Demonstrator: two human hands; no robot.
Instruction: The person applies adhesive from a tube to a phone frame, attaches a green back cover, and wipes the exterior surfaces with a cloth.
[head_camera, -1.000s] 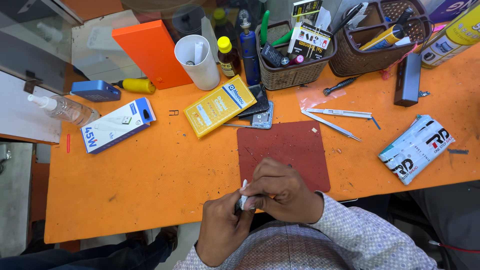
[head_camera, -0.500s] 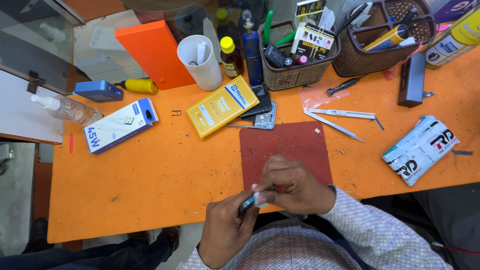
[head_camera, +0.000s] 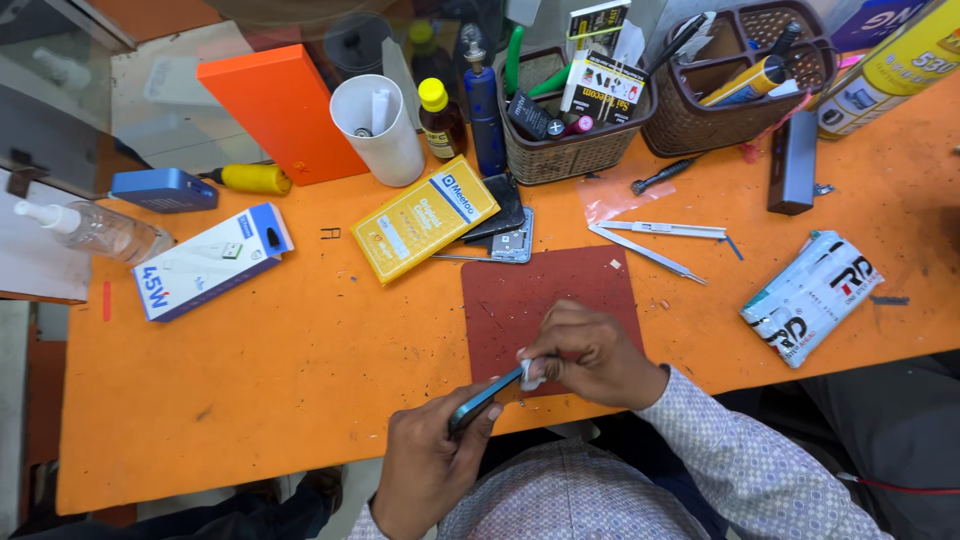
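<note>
My left hand (head_camera: 432, 462) grips a thin dark-blue phone (head_camera: 483, 398) edge-on, at the near edge of the orange table (head_camera: 280, 370). My right hand (head_camera: 592, 355) pinches a small white wad (head_camera: 531, 372) against the phone's upper end. Both hands sit over the near edge of a dark red work mat (head_camera: 545, 295). The phone's face is hidden from view.
Behind the mat lie a yellow box (head_camera: 424, 217), an opened phone body (head_camera: 512, 240) and metal tweezers (head_camera: 655, 243). A white-blue box (head_camera: 208, 260), a clear bottle (head_camera: 95, 228), a white cup (head_camera: 378, 130), two wicker baskets (head_camera: 580, 150) and a printed white packet (head_camera: 810, 295) stand around.
The hands have shifted right and slightly away from me over the mat's near edge. The phone has tilted from nearly upright to lying edge-on, with the white wad now at its upper end.
</note>
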